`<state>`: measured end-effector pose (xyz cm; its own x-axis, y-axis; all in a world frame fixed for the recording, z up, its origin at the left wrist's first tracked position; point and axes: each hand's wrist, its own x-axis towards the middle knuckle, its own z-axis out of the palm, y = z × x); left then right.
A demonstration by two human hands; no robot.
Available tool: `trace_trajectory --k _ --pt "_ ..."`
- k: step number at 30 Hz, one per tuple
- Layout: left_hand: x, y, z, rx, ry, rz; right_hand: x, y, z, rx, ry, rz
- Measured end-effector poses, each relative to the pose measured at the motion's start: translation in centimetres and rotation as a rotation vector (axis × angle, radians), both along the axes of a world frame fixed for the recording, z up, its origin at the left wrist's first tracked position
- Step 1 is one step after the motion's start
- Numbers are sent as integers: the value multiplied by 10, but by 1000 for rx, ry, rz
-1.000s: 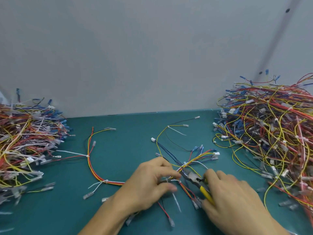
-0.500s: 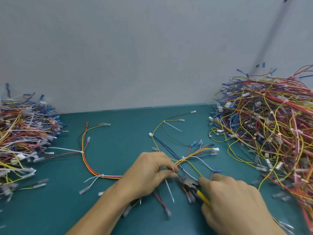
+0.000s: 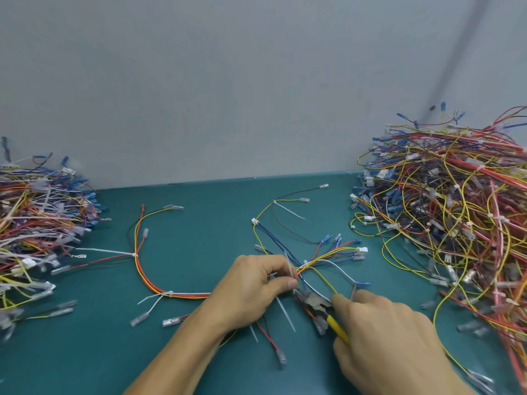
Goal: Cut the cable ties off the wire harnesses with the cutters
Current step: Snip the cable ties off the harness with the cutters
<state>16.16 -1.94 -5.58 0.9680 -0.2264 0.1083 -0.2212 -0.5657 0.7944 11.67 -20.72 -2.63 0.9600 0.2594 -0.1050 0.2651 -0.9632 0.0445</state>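
Left heap [image 3: 37,223], at 9 o'clock: loose wires, red, yellow, blue and white, with clear sleeved terminals, lying flat and tangled on the teal table [image 3: 199,229]. Plain grey wall [image 3: 228,95] behind.

Wire harness [image 3: 142,269] on the table, from 9 o'clock to centre. It is a thin, flexible bundle of red, orange and yellow leads. Its long axis curves down from 11 o'clock, runs level toward 3 o'clock and passes under the left hand [image 3: 251,292]. Beyond the hand it fans out toward 2 o'clock into blue and white connectors. White nylon cable ties are cinched on it; one cable tie [image 3: 170,294] sits at the low bend, tail trailing toward 8 o'clock.

Left hand, low centre: thumb and forefinger pressed together, pinching the bundle where a white tie tail sticks up.

Cutters [image 3: 316,305], just right of that thumb: dull steel head, yellow handle. The long axis runs 4 o'clock to 10 o'clock and the nose points at the pinched spot. Cannot tell whether the blades are parted.

Right hand [image 3: 390,346], at 5 o'clock: fingers wrapped round the handles.

Right heap [image 3: 456,223], at 3 o'clock: taller, denser tangle, many white ties.
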Motion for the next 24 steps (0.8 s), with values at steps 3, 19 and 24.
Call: trace_trajectory --k 3,19,24 --pt "0 0 0 7 1 2 0 0 1 -6 4 -5" --pt "-1 -7 -4 -31 -83 79 5 10 -14 -76 13 46" --pt "0 -2 1 -15 11 67 3 10 -16 -68 12 25"
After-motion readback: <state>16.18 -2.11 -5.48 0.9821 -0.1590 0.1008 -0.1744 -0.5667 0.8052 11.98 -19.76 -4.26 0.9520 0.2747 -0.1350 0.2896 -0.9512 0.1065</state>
